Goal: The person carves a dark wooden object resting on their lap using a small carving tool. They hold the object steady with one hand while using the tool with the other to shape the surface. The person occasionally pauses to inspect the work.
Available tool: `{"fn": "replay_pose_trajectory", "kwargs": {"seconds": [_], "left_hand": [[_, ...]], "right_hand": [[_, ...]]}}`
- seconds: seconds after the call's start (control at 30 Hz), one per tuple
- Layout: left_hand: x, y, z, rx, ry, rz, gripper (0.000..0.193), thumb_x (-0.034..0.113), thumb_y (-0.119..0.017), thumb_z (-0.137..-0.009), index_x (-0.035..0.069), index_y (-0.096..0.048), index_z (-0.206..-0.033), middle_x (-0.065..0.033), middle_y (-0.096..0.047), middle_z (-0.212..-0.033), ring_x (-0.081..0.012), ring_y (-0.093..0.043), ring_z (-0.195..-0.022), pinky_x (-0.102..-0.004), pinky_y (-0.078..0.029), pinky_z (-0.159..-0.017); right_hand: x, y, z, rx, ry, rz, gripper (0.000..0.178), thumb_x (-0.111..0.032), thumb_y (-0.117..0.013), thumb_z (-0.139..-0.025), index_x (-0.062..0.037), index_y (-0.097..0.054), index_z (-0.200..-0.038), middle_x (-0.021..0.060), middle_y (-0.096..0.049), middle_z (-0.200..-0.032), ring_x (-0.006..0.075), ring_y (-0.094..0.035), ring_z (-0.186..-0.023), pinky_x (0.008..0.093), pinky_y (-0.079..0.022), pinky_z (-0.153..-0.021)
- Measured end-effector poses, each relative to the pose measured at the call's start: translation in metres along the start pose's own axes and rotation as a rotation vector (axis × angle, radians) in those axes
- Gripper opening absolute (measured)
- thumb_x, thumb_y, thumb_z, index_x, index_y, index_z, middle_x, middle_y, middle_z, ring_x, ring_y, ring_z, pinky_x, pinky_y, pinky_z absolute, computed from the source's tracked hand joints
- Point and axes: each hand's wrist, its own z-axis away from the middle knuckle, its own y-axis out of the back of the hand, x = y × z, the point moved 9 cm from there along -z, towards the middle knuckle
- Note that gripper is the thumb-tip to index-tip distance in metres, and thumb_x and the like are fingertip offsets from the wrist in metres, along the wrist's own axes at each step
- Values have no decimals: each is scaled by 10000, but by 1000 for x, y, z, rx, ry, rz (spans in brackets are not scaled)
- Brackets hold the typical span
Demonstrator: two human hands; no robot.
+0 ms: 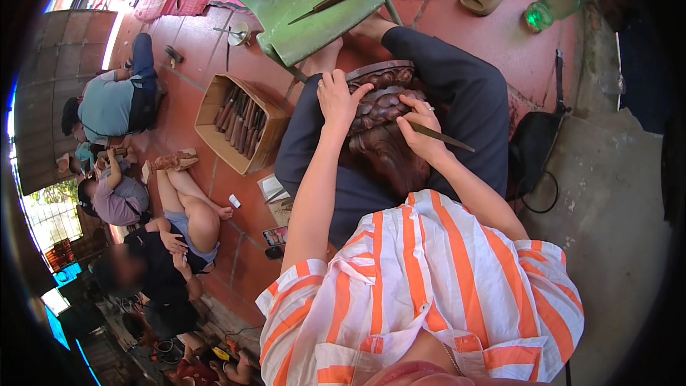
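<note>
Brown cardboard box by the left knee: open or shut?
Open: the brown cardboard box has an uncovered top, with wooden-handled tools visible inside.

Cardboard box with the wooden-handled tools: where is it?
Head view: the cardboard box sits left of centre on the red tiled floor, beside the wearer's left knee, below-left of the green chair.

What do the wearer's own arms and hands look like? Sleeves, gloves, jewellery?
Short sleeves, white with orange stripes. Both forearms are bare, no watch or bracelet visible. No gloves: the left hand and right hand each wear what looks like a slim ring; ring details are too small to make out.
</note>
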Motion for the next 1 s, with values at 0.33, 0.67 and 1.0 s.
{"fn": "replay_pose_trajectory", "kwargs": {"seconds": [0.33,0.67,1.0], "left_hand": [[2,1,-1,24,-15,15,616,505,-749,-706,-1,-492,-948,-185,-512,-957,-395,-532,-891,-479,-452,-755],[0,-1,1,-1,8,16,610,504,-749,-706,5,-497,-950,-180,-514,-965,-388,-530,-897,-473,-450,-769],[0,-2,0,4,5,24,617,511,-750,-702,7,-501,-958,-177,-509,-953,-386,-529,-899,-477,-447,-764]], "right_hand": [[-1,0,-3,-5,10,42,177,-157,-657,-786,15,-697,-779,180,-616,-1149,363,-547,-1089,422,-419,-970],[-3,0,-5,1,13,46,161,-141,-645,-791,11,-694,-772,163,-622,-1145,334,-554,-1080,409,-421,-960],[8,1,-6,-39,-71,-77,161,-136,-639,-803,8,-698,-761,151,-602,-1152,315,-551,-1099,399,-419,-952]]}}
